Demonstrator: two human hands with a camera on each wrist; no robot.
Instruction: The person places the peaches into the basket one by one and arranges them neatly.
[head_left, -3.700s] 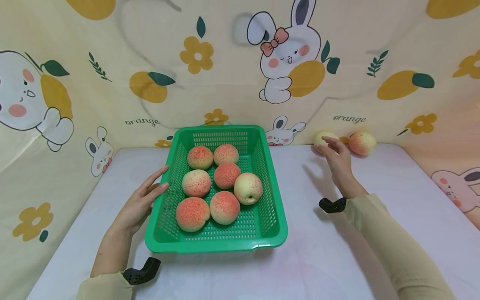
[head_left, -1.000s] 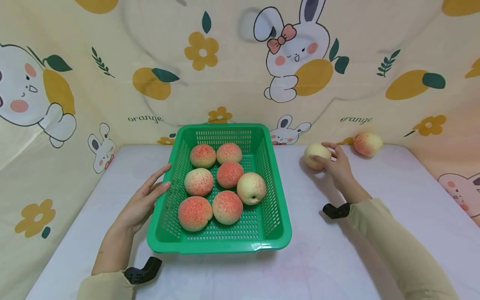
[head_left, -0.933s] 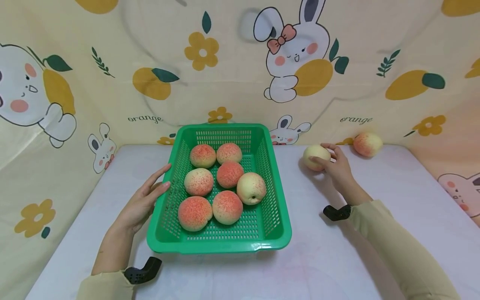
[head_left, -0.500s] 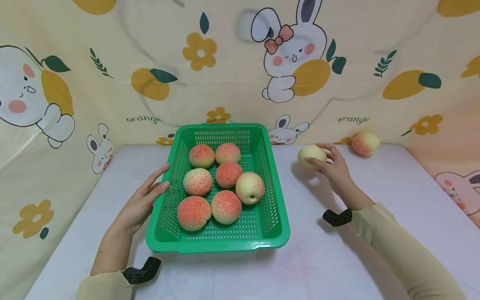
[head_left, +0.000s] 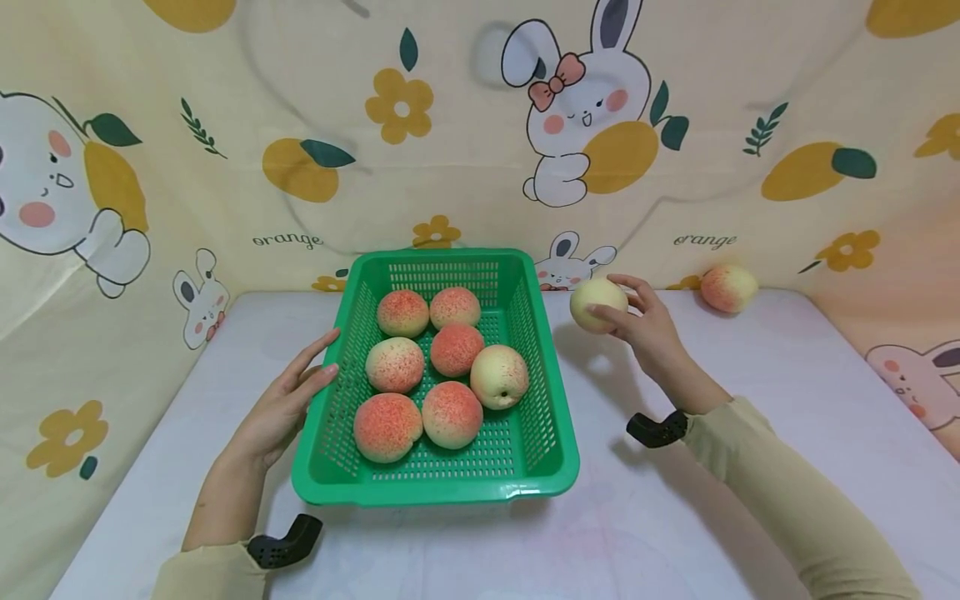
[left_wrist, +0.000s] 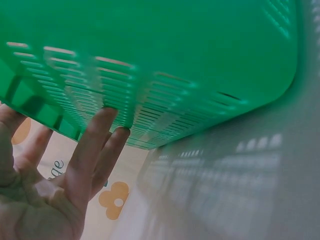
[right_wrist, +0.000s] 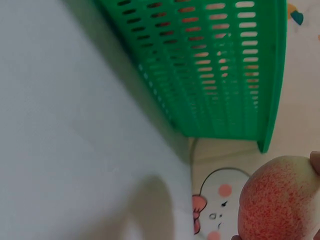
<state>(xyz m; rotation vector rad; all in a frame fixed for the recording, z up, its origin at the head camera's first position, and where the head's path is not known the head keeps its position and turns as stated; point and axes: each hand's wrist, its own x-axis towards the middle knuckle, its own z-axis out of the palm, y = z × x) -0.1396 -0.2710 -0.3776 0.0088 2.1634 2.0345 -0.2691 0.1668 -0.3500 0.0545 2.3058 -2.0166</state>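
Note:
My right hand (head_left: 648, 333) grips a pale yellow peach (head_left: 597, 305) between thumb and fingers, just right of the green basket (head_left: 561, 417). In the right wrist view the same peach (right_wrist: 280, 202) shows a red-speckled side and hangs above the table, near the basket's slotted wall. My left hand (head_left: 281, 408) rests against the basket's left side with fairly straight fingers. The left wrist view shows fingers (left_wrist: 90, 150) of that hand touching the slotted wall from outside. Inside the basket lie several red and yellow peaches (head_left: 453, 415).
One more peach (head_left: 729, 288) sits at the back right of the white table (head_left: 615, 533), by the cloth backdrop (head_left: 450, 192) printed with rabbits and oranges. The backdrop rises right behind the basket.
My right hand reached the pale peach at the back, took hold of it, lifted it and carried it left toward the basket. My left hand stayed at the basket's side.

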